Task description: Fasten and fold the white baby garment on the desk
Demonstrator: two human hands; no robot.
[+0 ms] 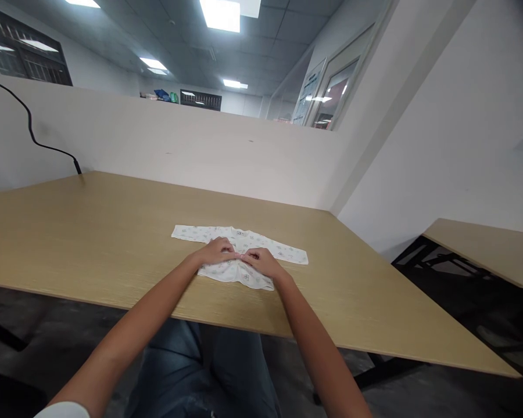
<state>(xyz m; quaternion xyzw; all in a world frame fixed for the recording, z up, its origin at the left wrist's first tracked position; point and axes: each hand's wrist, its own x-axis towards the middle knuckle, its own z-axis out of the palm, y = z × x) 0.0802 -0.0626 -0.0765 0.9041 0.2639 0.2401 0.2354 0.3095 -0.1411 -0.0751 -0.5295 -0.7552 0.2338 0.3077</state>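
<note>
Viewed remotely, I find the printed shirt (237, 271) lying on the table (126, 255), hem (239, 281) nearest. Left hand (220, 251) and right hand (260, 261) rest on its middle, fingers curled, tips together; whether they pinch cloth, I cannot tell. I judge the fabric light, soft, easily creased; best gripped at hem corners or sleeve ends. Beyond: sleeves (287, 253) spread left and right, collar (240, 233), then partition (209, 151).

no readable text, a small dark marking (240, 233) at the neck on the far side of the white patterned garment (283, 251), too tiny to decipher, a pale notice (308, 93) at far right, its lines blurred
</note>
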